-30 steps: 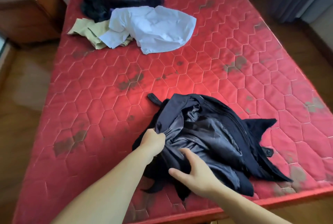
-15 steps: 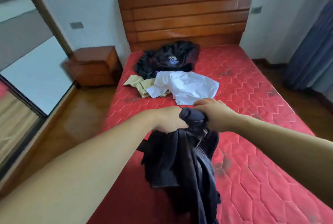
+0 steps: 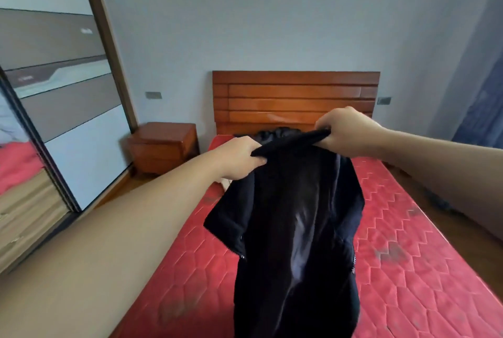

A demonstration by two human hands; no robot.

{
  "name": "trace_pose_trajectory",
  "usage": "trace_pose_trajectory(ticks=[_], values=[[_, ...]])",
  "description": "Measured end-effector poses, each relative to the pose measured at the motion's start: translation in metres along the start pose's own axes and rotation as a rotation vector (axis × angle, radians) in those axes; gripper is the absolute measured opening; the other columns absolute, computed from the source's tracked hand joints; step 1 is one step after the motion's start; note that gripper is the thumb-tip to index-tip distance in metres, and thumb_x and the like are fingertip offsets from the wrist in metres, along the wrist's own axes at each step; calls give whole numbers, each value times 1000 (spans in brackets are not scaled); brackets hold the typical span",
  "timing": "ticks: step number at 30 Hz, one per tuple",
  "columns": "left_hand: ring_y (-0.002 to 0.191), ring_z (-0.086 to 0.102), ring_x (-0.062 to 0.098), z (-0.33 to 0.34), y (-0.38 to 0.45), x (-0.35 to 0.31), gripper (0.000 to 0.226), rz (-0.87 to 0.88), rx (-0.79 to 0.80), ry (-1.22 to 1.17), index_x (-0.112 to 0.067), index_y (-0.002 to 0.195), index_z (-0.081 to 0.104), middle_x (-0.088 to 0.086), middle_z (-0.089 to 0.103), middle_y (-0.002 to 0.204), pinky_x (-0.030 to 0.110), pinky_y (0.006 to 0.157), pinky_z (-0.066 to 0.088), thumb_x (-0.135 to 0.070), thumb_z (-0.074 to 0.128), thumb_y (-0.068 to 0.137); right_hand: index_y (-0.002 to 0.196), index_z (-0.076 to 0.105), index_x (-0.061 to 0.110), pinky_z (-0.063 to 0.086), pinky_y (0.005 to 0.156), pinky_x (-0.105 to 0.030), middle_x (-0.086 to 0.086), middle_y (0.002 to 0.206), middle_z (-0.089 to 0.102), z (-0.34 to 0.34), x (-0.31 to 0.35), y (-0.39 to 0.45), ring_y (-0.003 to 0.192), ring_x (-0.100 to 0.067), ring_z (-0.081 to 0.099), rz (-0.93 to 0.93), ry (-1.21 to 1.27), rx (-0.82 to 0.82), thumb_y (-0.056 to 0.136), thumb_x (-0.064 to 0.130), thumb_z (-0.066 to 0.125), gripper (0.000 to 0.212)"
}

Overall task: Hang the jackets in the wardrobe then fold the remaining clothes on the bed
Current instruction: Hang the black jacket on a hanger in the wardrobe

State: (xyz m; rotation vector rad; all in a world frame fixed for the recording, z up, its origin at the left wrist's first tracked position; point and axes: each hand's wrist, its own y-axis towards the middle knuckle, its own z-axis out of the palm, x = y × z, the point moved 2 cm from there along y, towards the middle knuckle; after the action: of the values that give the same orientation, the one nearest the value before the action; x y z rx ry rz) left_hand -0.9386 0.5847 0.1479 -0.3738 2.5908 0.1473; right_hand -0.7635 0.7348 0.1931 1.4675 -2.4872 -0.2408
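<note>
A dark navy jacket (image 3: 294, 228) hangs in the air over the red bed (image 3: 408, 269), its shiny lining facing me. My left hand (image 3: 239, 158) grips the collar at its left end and my right hand (image 3: 345, 130) grips the right end, stretching the collar between them. Behind the jacket, a second black garment (image 3: 275, 132) lies at the head of the bed, mostly hidden. A pale scrap of cloth (image 3: 225, 183) peeks out below my left wrist. The wardrobe (image 3: 54, 120) with sliding mirrored doors stands at the left.
A wooden headboard (image 3: 296, 98) backs the bed against a grey wall. A wooden nightstand (image 3: 163, 147) sits between bed and wardrobe. Blue curtains (image 3: 479, 92) hang at the right. Wooden floor runs along both sides of the bed.
Both hands lifted the jacket off the mattress and raised it higher, then moved apart along the collar so it hangs spread. My view tilted up toward the headboard.
</note>
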Motion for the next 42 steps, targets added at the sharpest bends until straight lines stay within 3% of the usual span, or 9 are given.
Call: trace_pose_trajectory(ticks=[8,13,18,22,26,30,36,39,42], values=[[80,58,-2,-52,2,-18,33,113,-477,-378,-39,77,63,-21,63,81,16,68,43,-18,48,97,75,65,27,54,64,-33,3,74,67,10,11,-21,70,-19,63,229,191,-191,64,39,71,18],[82,60,1,-56,-2,-28,32,172,-377,-294,-34,75,65,-18,66,81,21,74,44,-14,49,95,74,60,21,43,54,-21,5,70,63,120,17,-67,71,-20,61,478,485,-22,76,17,64,6],[66,60,9,-61,-27,16,28,21,-198,-254,-19,69,68,-9,66,67,25,68,45,-33,63,93,81,69,28,48,57,-22,7,74,72,109,-11,-67,69,-12,68,478,676,-25,77,5,67,23],[87,70,24,-67,-46,50,53,-119,-94,-331,-2,89,68,10,73,91,32,88,50,-55,67,83,84,76,30,54,62,-18,1,85,76,55,-18,-47,78,-12,73,293,678,257,72,20,83,17],[96,70,22,-69,-59,76,73,-172,64,-418,-17,91,75,1,76,95,39,99,49,-79,72,54,99,75,19,57,80,-28,-11,107,73,18,-12,-39,100,-28,70,253,764,563,65,46,85,45],[91,74,20,-58,-64,95,71,-164,228,-490,-23,84,79,4,77,95,30,81,54,-84,72,48,101,73,2,54,93,-47,-22,110,70,7,5,-37,103,-39,67,314,921,447,70,51,75,58],[90,74,18,-19,-74,105,62,-209,332,-710,-17,94,79,5,76,99,24,70,57,-72,68,67,75,79,8,58,55,-32,-15,96,75,-27,45,-21,78,-27,74,438,1137,260,60,49,73,44],[83,73,10,-1,-77,91,67,-276,218,-554,-17,96,74,2,73,101,19,64,56,-76,64,67,68,77,10,60,59,-35,-14,88,74,-46,62,-11,71,-25,73,396,1160,292,59,52,73,43],[82,63,12,11,-68,55,55,-85,-66,-499,-8,94,68,0,66,93,28,78,49,-62,60,85,63,75,13,60,59,-33,-10,78,72,-54,75,-6,65,-22,71,325,1211,286,59,50,72,37]])
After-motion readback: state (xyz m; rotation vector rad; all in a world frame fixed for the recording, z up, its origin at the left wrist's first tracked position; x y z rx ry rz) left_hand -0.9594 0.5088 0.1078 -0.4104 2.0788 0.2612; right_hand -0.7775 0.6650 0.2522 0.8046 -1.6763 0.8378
